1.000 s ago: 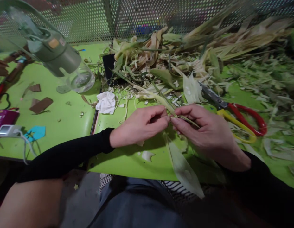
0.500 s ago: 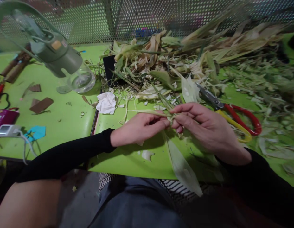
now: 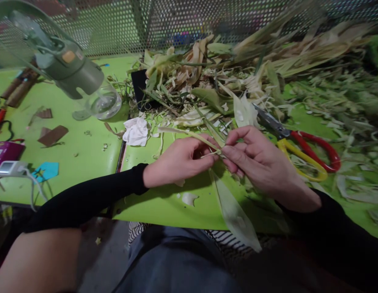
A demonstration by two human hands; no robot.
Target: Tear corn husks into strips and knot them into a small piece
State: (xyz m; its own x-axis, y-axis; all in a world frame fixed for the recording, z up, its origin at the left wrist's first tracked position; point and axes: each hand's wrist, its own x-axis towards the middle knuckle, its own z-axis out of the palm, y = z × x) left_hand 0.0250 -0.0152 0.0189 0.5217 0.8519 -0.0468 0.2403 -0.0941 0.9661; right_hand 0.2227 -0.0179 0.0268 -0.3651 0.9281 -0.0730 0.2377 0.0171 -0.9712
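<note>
Over the front of the green table, my left hand [image 3: 181, 160] and my right hand [image 3: 259, 160] meet fingertip to fingertip. Both are closed on a thin strip of corn husk [image 3: 192, 133], whose free end points out to the left above my left fingers. The spot where the fingers pinch is small and partly hidden. Below my hands a broad pale husk leaf [image 3: 234, 209] slants down past the table edge; I cannot tell whether it is joined to the strip. Just right of my right hand lie scissors [image 3: 302, 142] with one red and one yellow handle.
A heap of corn husks [image 3: 204, 69] spreads along the back, with shreds [image 3: 323, 101] at right. A black phone [image 3: 139, 87], a crumpled tissue [image 3: 135, 131] and a green-topped bottle [image 3: 82, 77] stand or lie left of it. Cardboard bits [image 3: 53, 135] and a white charger [image 3: 12, 167] are farther left.
The free end of the husk strip has lifted and now angles up to the left. My right fingers have shifted slightly while staying closed against my left fingertips. The view has moved a little.
</note>
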